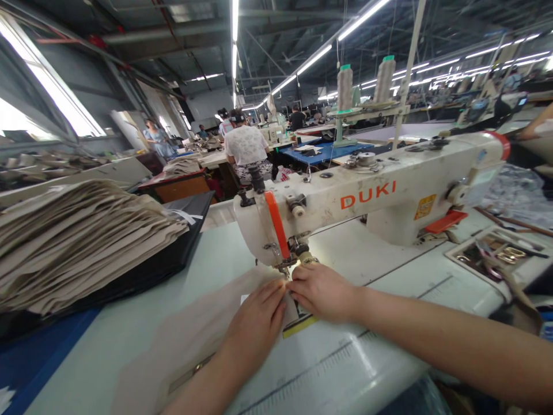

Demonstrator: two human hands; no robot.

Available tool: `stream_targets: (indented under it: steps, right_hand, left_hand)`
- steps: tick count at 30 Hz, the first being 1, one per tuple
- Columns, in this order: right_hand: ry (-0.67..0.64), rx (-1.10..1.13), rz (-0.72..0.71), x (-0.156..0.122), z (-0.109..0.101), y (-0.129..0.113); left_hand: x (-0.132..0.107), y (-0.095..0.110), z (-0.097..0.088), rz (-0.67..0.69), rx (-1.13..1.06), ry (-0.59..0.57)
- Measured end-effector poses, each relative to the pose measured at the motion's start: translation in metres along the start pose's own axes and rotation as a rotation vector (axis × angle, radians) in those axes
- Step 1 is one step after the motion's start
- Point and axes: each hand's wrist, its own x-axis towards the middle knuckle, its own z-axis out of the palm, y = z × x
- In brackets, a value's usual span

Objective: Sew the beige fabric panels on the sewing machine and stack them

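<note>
A pale beige fabric piece (207, 317) lies on the sewing machine table, its edge running under the presser foot (285, 272). My left hand (257, 317) rests on it with fingers together, their tips pressing the cloth just in front of the needle. From the other side my right hand (322, 291) curls its fingers at the same spot, pinching the fabric edge; the tips of both hands nearly meet. The white sewing machine (319, 202) stands right behind them, its lamp lighting the needle area. What lies beneath my fingers is hidden.
A thick stack of beige fabric pieces (86, 236) sits on black material at the left. At the right, a tray (458, 253) holds scissors and metal rings. Thread cones (344, 89) stand behind the machine. A person in a patterned white top (246, 144) sits further back.
</note>
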Motion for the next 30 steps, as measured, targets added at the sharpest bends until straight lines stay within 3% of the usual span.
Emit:
stream_targets:
  steps: [15,23,30]
  right_hand:
    - [-0.021,-0.044,0.038,-0.0016,0.0035,0.0022]
    - [-0.028,-0.068,0.023,-0.0001,0.0071,0.0044]
    - [-0.003,-0.06,0.025,-0.001,0.0085,0.003]
  left_hand:
    - [0.0079,-0.0063,0.0036,0.052,0.006,-0.01]
    - [0.0108,-0.0063,0.0033,0.122,0.068,0.055]
    - [0.0088,-0.0079,0.0054,0.079,0.033,0.024]
